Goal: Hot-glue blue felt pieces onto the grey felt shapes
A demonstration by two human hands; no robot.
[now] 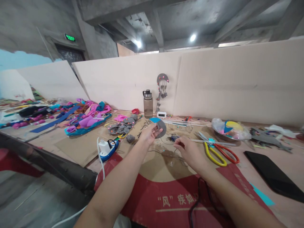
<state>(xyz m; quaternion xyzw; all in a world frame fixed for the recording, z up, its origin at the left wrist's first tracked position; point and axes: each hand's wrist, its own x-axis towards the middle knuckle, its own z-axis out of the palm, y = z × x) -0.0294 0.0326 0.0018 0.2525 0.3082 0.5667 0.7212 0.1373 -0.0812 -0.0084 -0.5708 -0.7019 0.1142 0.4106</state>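
Note:
My left hand (150, 134) holds a round grey felt piece (161, 129) with a blue patch at its top left, its fingers closed on the near side. Grey yarn (163, 141) hangs from the felt and trails over the cardboard (158, 169). To the right, my right hand (186, 148) is closed in a pinch, thumb against forefinger. Something thin, perhaps the yarn, runs by its fingertips, too small to make out. A small dark bundle (174, 138) lies just behind the right fingertips.
Scissors with yellow handles (215, 156) and scissors with red handles (228, 153) lie right, before a metal bowl (228, 137). A black phone (273, 172) rests far right. Behind stands a bottle (148, 106). Left are a power strip (109, 152) and colourful fabric (89, 120).

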